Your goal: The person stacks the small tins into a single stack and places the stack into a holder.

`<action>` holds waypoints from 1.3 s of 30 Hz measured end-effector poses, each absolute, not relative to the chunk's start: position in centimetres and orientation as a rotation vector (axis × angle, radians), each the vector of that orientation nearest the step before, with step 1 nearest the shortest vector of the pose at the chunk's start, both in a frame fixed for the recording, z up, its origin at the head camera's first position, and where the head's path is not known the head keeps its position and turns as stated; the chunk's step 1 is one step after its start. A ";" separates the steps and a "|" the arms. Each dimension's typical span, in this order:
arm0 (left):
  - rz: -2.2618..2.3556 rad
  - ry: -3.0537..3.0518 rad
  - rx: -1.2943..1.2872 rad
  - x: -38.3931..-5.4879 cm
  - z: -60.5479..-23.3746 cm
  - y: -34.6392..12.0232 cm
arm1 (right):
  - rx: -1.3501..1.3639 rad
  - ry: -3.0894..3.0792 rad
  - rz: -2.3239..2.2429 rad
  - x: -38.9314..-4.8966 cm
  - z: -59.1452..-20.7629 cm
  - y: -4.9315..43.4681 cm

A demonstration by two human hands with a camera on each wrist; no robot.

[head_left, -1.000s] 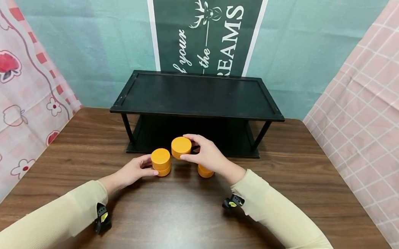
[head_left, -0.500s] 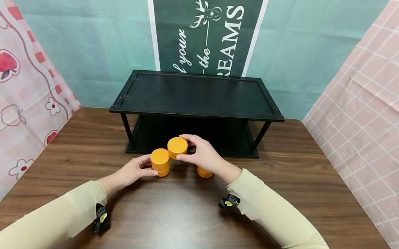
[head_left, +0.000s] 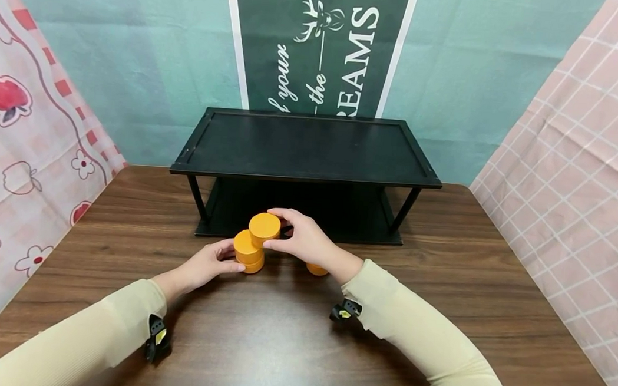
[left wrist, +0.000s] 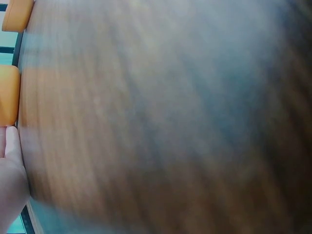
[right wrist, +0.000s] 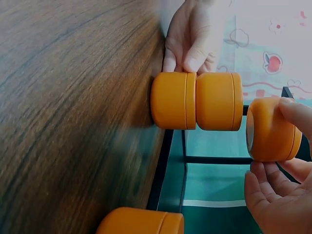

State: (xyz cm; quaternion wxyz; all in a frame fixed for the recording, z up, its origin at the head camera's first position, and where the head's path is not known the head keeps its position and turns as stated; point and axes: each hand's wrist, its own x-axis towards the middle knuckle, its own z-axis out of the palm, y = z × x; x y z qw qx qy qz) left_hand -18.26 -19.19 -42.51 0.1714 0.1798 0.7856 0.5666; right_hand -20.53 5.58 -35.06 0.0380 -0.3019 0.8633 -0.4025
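From nine o'clock, the left hand (head_left: 198, 271) grips a stack of two squat, cylindrical orange jars (head_left: 248, 255) on the brown wood-grain table (head_left: 278, 344). At the stack's one o'clock, a third orange jar (head_left: 264, 228) hangs just above it, apart, pinched from three o'clock by the right hand (head_left: 306, 238). A black two-tier rack (head_left: 306, 148) stands behind at twelve; a fourth orange jar (head_left: 316, 269), partly hidden, sits at three.

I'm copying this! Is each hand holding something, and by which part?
The right hand holds an orange jar by its side, between thumb and fingers. The left hand touches the side of the bottom jar; whether it grips isn't clear.
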 end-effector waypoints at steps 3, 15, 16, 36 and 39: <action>1.600 2.231 0.501 -18.3 -42.5 -19.2 | -0.934 2.632 -1.233 -20.6 -35.3 5.4; 1.597 2.225 0.500 -18.1 -42.4 -19.2 | -0.940 2.612 -1.227 -20.7 -35.5 4.6; 1.601 2.223 0.497 -18.1 -42.4 -19.2 | -0.941 2.611 -1.223 -20.7 -35.5 4.6; 1.612 2.251 0.533 -18.3 -42.7 -19.3 | -0.919 2.567 -1.225 -20.5 -35.5 2.9; 1.600 2.262 0.534 -18.3 -42.7 -19.3 | -0.913 2.565 -1.225 -20.5 -35.5 2.9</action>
